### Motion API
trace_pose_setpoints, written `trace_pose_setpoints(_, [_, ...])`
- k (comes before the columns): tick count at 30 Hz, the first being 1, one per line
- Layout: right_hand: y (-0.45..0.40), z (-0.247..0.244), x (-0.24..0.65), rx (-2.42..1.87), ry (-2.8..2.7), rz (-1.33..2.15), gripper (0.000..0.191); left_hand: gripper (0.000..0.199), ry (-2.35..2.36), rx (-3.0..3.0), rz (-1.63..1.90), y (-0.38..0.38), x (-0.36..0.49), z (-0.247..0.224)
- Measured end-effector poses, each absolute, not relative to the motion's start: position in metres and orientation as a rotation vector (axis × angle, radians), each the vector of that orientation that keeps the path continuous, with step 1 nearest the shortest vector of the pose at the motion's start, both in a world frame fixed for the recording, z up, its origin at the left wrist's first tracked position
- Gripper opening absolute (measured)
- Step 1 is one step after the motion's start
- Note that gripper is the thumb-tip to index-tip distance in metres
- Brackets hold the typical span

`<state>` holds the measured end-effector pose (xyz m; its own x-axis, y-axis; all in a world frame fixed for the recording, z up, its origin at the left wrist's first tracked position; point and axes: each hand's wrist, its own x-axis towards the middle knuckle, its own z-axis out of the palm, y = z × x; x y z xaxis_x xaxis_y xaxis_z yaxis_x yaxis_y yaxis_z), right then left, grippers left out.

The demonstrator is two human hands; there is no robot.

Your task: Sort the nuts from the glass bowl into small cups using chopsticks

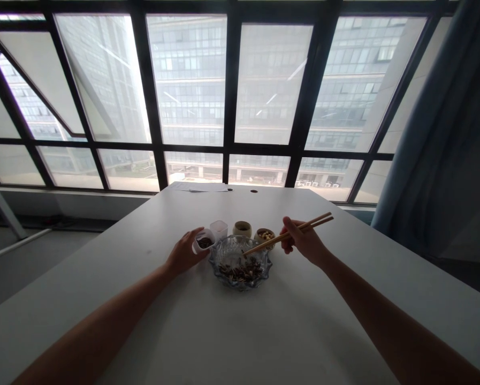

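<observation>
My left hand (pixel 188 250) grips a small white cup (pixel 197 247) with dark bits inside, tilted beside the glass bowl's left rim. The scalloped clear glass bowl (pixel 219 270) holds a heap of dark, seed-like pieces (pixel 243 271). Wooden chopsticks (pixel 282 237) are held in my right hand (pixel 299 238), to the right of the bowl. Their tips are over the bowl, near a small dark piece; whether they pinch it is too small to tell.
Behind the bowl stand a translucent white cup (pixel 219 229), a round beige cup (pixel 242 229) and a cup of light-brown nuts (pixel 264 235). Paper (pixel 199 187) lies at the far edge of the white table (pixel 231 331). A blue curtain (pixel 416 128) hangs at the right.
</observation>
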<state>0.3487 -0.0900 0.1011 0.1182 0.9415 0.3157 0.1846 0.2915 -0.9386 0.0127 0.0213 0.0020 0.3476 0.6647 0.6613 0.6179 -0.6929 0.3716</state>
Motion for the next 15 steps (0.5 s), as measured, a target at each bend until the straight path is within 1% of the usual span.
trace_pose_setpoints(3, [-0.088,0.102,0.352,-1.122,-1.266,0.859,0.062,0.063,1.193,2.534,1.304,0.022,0.013,0.002])
trace_pose_setpoints(6, [-0.089,0.103,0.352,-1.127,-1.232,0.835,0.062,0.063,1.172,2.538,1.321,0.021,0.014,0.002])
trace_pose_setpoints(11, [-0.098,0.105,0.33,-1.114,-1.31,0.588,0.057,0.064,1.165,2.523,1.31,0.021,0.016,0.002])
trace_pose_setpoints(15, [-0.093,0.101,0.295,-1.065,-1.545,0.417,0.05,0.066,1.178,2.517,1.284,0.021,0.018,0.001])
